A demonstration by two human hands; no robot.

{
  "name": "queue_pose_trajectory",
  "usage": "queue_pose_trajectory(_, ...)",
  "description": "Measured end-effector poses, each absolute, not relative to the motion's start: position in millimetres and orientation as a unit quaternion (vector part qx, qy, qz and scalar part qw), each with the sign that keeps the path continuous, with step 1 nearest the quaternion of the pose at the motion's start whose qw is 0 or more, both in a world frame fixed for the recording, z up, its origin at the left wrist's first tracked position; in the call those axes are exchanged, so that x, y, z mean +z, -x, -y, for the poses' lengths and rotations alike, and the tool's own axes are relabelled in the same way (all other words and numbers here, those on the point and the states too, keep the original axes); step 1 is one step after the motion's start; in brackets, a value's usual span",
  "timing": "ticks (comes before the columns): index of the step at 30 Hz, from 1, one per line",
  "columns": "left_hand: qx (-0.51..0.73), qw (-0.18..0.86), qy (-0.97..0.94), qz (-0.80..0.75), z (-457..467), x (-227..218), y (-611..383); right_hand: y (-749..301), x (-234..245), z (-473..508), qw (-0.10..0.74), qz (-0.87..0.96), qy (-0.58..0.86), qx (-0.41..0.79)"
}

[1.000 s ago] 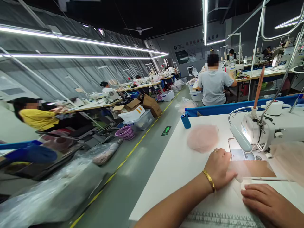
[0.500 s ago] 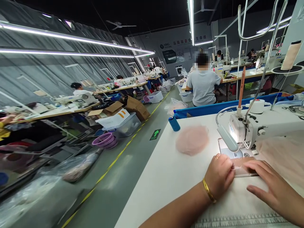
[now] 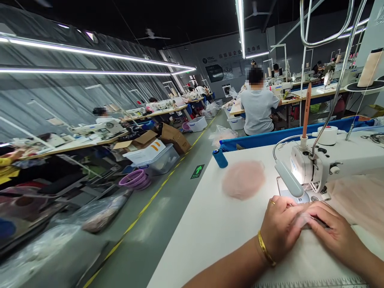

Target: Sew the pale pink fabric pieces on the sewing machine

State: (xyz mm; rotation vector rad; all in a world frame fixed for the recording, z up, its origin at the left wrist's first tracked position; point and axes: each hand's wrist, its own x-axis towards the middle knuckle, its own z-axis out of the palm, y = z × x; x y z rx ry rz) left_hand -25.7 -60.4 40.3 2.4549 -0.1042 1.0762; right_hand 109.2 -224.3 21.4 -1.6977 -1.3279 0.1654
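My left hand (image 3: 277,226), with a gold bracelet and a ring, is closed on the edge of a sheer pale pink fabric (image 3: 302,219). Facing it, my right hand (image 3: 336,230) pinches the same fabric, and the fingertips of both hands nearly meet. They are just in front of the needle area of a white sewing machine (image 3: 304,164), whose needle is hidden behind the lamp arm (image 3: 289,179). More sheer fabric (image 3: 357,198) spreads under the machine's arm to the right. A round pink fabric piece (image 3: 243,180) lies flat on the white table (image 3: 192,240), left of the machine.
A blue thread cone (image 3: 220,159) stands at the table's far left corner. Along the near edge lies a clear ruler (image 3: 330,283). Behind the table hangs a blue cloth trough (image 3: 264,136). A co-worker in a grey shirt (image 3: 258,108) sits ahead, beyond it.
My right hand has moved left toward my left hand and closed on the fabric; before, its fingers were spread on it. The fabric edge is now lifted and bunched between both hands.
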Motion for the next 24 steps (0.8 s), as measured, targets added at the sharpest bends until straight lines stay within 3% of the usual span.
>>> queue_pose_trajectory(24,0.430,0.200,-0.880,0.031,60.9,37.9,25.6,-103.9,24.4,221.3,0.470,0.536,0.698,0.069)
